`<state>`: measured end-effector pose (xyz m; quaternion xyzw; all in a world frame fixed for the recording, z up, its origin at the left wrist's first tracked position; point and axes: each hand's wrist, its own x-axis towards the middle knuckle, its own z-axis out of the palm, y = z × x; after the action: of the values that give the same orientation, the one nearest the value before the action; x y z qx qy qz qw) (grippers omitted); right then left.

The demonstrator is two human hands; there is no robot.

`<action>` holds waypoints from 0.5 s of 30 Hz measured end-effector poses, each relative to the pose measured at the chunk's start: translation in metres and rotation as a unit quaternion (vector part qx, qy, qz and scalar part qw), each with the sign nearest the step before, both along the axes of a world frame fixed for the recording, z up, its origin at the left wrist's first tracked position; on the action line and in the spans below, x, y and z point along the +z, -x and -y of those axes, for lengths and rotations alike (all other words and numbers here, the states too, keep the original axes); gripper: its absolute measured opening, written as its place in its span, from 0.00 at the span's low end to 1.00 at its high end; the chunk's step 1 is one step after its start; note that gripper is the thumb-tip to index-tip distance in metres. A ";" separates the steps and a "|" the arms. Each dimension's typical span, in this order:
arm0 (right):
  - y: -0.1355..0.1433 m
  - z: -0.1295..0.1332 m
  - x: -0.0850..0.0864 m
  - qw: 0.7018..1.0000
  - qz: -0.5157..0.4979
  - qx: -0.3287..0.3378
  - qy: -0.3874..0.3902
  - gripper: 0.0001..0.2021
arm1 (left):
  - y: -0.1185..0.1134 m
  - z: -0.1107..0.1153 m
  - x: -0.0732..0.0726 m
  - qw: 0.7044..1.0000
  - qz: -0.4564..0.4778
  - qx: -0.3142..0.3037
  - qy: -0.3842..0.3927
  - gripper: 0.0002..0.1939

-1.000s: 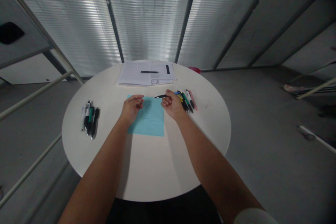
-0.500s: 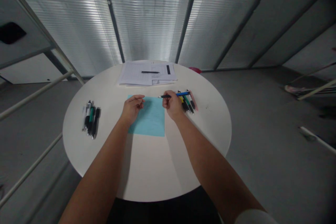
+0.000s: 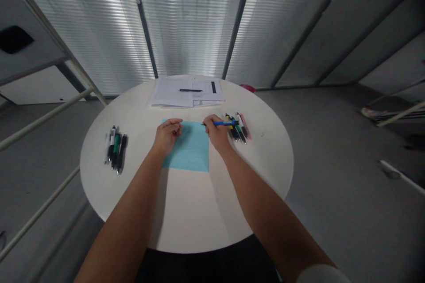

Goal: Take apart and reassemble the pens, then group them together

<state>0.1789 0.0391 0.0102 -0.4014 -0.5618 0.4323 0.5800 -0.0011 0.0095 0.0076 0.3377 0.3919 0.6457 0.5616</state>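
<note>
A light blue sheet of paper [image 3: 189,152] lies on the round white table [image 3: 195,221]. Over its upper right corner, my right hand [image 3: 215,131] is closed on a blue pen [image 3: 224,123], whose dark tip points left. My left hand [image 3: 168,136] rests at the sheet's upper left edge, its fingers partly curled and somewhat apart, holding nothing. Just right of my right hand lies a group of pens [image 3: 238,129] in several colours, beside a pink item [image 3: 246,129].
Several more pens [image 3: 116,150] lie at the table's left. Stacked papers [image 3: 172,93] with a black pen [image 3: 190,90] on top are at the far edge. White metal rails [image 3: 46,112] stand left of the table.
The fingers of my right hand have shifted along the blue pen, and the pen has turned slightly, its back end now a little lower. My left hand has hardly moved.
</note>
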 end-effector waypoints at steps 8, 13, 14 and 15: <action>0.000 0.001 0.000 0.999 -0.036 0.002 0.037 0.12 | 0.002 0.001 0.002 1.000 -0.004 0.014 -0.007 0.09; 0.001 0.000 -0.002 0.998 -0.027 0.008 0.057 0.13 | -0.001 0.002 0.004 1.000 -0.014 0.017 -0.011 0.09; 0.001 -0.001 -0.004 0.998 -0.016 0.012 0.054 0.12 | -0.001 0.003 0.004 1.000 -0.018 0.016 -0.012 0.09; 0.001 -0.002 -0.005 0.999 -0.004 0.017 0.050 0.11 | -0.002 0.003 0.004 1.000 -0.022 0.016 -0.012 0.09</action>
<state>0.1778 0.0407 0.0049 -0.4181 -0.5442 0.4712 0.5540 0.0006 0.0066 0.0121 0.3523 0.4018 0.6518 0.5381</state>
